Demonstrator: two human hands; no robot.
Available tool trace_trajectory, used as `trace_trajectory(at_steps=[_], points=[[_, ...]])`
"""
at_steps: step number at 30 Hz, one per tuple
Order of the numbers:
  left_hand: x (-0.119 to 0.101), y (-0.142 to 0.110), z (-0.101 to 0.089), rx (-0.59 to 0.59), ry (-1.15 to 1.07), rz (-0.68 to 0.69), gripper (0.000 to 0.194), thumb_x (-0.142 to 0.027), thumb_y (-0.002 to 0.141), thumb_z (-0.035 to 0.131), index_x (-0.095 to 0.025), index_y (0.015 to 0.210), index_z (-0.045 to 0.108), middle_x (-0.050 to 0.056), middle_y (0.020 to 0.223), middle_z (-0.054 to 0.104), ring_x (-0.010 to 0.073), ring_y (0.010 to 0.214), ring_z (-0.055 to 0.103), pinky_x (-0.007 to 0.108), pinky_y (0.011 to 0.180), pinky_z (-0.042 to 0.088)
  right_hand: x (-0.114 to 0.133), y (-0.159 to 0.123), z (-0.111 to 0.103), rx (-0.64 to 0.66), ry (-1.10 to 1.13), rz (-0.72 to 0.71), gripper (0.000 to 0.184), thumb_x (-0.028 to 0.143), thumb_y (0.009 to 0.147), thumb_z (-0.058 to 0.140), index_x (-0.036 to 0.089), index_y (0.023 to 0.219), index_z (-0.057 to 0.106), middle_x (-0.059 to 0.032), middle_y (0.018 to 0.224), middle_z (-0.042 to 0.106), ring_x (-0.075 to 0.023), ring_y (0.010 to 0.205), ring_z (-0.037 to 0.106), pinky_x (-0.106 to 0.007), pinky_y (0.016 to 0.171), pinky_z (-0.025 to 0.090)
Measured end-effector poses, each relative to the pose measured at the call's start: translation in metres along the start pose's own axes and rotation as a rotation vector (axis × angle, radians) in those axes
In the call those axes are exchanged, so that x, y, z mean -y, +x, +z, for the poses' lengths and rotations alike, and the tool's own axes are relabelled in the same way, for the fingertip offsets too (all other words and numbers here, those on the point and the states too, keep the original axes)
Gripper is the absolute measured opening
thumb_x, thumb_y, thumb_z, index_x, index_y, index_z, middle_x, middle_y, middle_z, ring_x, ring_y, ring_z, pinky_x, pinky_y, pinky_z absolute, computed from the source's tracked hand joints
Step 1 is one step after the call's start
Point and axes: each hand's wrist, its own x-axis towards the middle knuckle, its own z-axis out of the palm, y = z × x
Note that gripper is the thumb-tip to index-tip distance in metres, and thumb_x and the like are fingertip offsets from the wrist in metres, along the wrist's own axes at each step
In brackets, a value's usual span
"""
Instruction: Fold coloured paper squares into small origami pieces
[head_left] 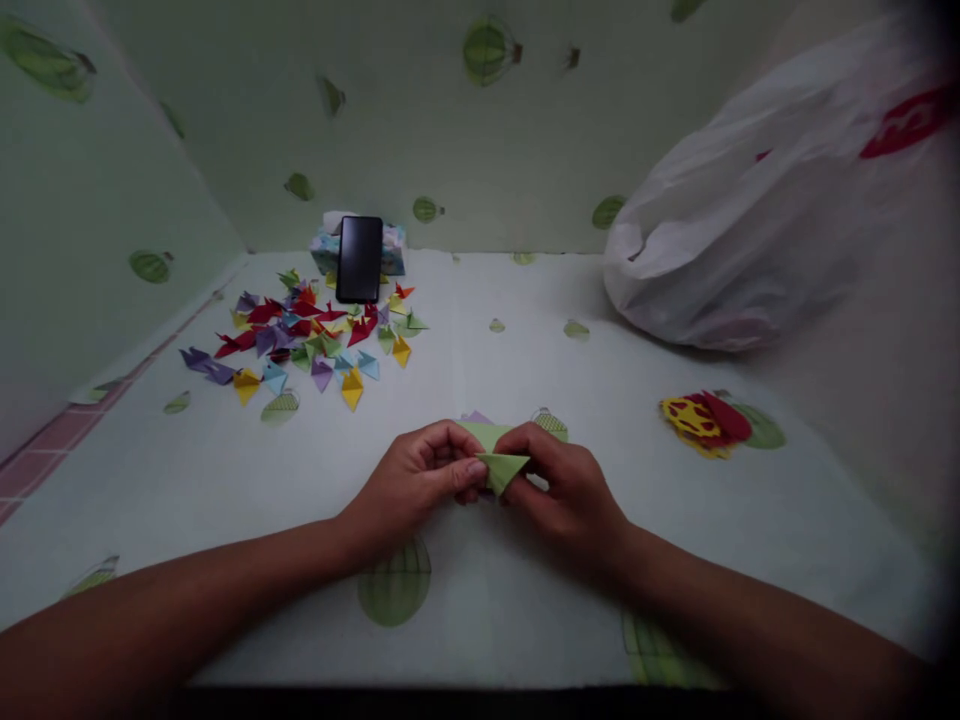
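Between my two hands is a light green piece of folded paper (504, 470), held a little above the white surface with a pointed corner turned to the right. My left hand (427, 465) pinches its left side between thumb and fingers. On the right, my right hand (562, 490) grips the same paper, its fingers curled around the edge. Purple paper (475, 417) peeks out behind the green piece, mostly hidden by it and by my hands.
Several small folded paper figures (300, 330) in many colours lie heaped at the back left. A phone (360, 260) leans on a tissue box (394, 250) behind them. At the right are yellow and red cut-out pieces (701, 422) and a large white plastic bag (735, 220).
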Motion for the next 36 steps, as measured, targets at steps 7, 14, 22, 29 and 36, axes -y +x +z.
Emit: trace_trajectory(at_steps=[7, 14, 22, 29, 36], points=[[0.002, -0.004, 0.007, -0.016, -0.071, 0.048, 0.017, -0.020, 0.082, 0.070, -0.016, 0.080, 0.053, -0.004, 0.070, 0.058, 0.0085, 0.067, 0.055, 0.023, 0.066, 0.044, 0.003, -0.004, 0.004, -0.112, -0.225, -0.284, 0.017, 0.001, 0.083, 0.052, 0.018, 0.086, 0.053, -0.0018, 0.072, 0.057, -0.0143, 0.065, 0.054, -0.026, 0.058, 0.043], [-0.001, -0.010, 0.010, 0.009, -0.066, 0.022, 0.016, -0.029, 0.088, 0.065, -0.015, 0.084, 0.058, -0.002, 0.074, 0.060, 0.0103, 0.071, 0.055, 0.025, 0.070, 0.044, 0.005, -0.001, 0.006, -0.141, -0.293, -0.364, 0.019, -0.001, 0.085, 0.057, 0.017, 0.089, 0.055, -0.0059, 0.079, 0.060, -0.0162, 0.073, 0.059, -0.027, 0.063, 0.048], [0.002, -0.009, 0.008, 0.013, -0.085, -0.006, 0.018, -0.029, 0.083, 0.070, -0.016, 0.083, 0.058, -0.002, 0.076, 0.057, 0.0106, 0.073, 0.052, 0.025, 0.070, 0.041, 0.006, -0.002, 0.008, -0.173, -0.309, -0.385, 0.021, -0.002, 0.085, 0.052, 0.015, 0.095, 0.057, -0.0077, 0.083, 0.060, -0.0168, 0.075, 0.060, -0.028, 0.063, 0.050], [0.006, -0.006, 0.005, 0.053, -0.120, 0.022, 0.016, -0.026, 0.081, 0.071, -0.015, 0.083, 0.059, -0.001, 0.079, 0.059, 0.0112, 0.075, 0.054, 0.026, 0.075, 0.043, 0.007, -0.003, 0.007, -0.165, -0.280, -0.340, 0.019, 0.000, 0.085, 0.052, 0.015, 0.097, 0.056, -0.0061, 0.079, 0.062, -0.0163, 0.073, 0.060, -0.027, 0.063, 0.049], [0.003, -0.006, 0.007, 0.036, -0.050, 0.008, 0.019, -0.026, 0.081, 0.071, -0.016, 0.082, 0.055, -0.004, 0.067, 0.057, 0.0092, 0.062, 0.052, 0.023, 0.061, 0.041, 0.007, -0.006, 0.008, -0.134, -0.337, -0.335, 0.018, 0.003, 0.085, 0.056, 0.019, 0.094, 0.053, -0.0075, 0.082, 0.064, -0.0190, 0.075, 0.062, -0.031, 0.065, 0.051]])
